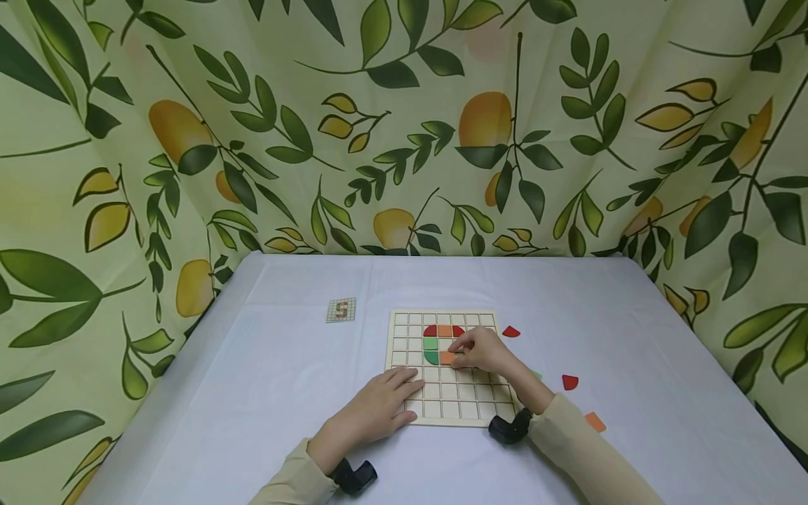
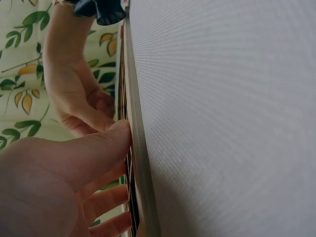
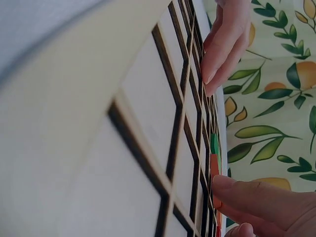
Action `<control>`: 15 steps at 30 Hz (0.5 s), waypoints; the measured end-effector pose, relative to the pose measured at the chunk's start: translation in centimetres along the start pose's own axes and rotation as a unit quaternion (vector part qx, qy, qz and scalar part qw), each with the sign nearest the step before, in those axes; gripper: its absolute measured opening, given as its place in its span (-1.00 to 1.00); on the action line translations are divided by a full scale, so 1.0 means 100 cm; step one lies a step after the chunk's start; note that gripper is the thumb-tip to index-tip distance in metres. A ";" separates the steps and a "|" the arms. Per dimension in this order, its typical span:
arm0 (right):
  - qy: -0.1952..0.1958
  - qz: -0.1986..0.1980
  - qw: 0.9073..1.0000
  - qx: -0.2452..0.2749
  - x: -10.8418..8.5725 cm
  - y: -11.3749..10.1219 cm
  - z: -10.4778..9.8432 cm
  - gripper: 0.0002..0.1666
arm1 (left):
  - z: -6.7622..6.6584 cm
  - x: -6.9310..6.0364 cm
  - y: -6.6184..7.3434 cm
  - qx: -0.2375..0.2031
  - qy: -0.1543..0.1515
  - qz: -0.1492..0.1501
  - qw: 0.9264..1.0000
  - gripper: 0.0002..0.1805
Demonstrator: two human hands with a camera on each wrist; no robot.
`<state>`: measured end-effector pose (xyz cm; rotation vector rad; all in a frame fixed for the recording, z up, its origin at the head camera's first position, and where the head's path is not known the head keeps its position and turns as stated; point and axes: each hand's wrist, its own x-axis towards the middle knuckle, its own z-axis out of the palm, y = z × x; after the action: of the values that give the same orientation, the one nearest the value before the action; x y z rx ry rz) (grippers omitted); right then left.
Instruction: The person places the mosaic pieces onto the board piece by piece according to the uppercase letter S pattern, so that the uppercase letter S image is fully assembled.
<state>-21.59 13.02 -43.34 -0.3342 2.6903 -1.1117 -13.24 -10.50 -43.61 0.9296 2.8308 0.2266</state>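
A pale square grid board point(image 1: 454, 414) lies on the table. On it sit two red quarter-round pieces, the left one point(image 1: 431, 330) plain to see, with an orange square point(image 1: 445, 330) between them. Below come a light green square point(image 1: 431, 344), a dark green quarter-round piece point(image 1: 431, 358) and an orange square point(image 1: 447, 358). My right hand point(image 1: 482, 351) pinches an orange piece point(image 3: 217, 197) at the board, thumb and fingers curled; its fingers partly cover it. My left hand point(image 1: 379, 403) rests on the board's left front part, fingers extended, thumb point(image 2: 116, 136) at the front edge.
A small pattern card point(image 1: 341, 309) lies left of the board. Right of it are a red piece point(image 1: 511, 331), another red piece point(image 1: 570, 382), an orange square point(image 1: 595, 421) and a light green piece point(image 1: 537, 375) partly behind my right arm. A leaf-patterned curtain point(image 1: 404, 140) surrounds the white table.
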 end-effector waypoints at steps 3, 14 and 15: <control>0.000 0.004 1.000 -0.003 0.000 0.000 0.000 -0.80 | 0.000 0.000 0.000 -0.001 -0.001 -0.002 1.000 -0.42; 0.010 0.016 1.000 -0.014 0.002 -0.002 0.002 -0.78 | 0.000 0.001 0.000 -0.002 -0.004 -0.002 1.000 -0.42; 0.011 0.015 1.000 -0.014 0.002 -0.002 0.003 -0.77 | 0.001 0.001 0.000 0.000 -0.003 -0.001 1.000 -0.42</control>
<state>-21.66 12.67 -43.44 -0.2864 2.7224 -1.0769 -13.30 -10.45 -43.67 0.9242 2.8256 0.2241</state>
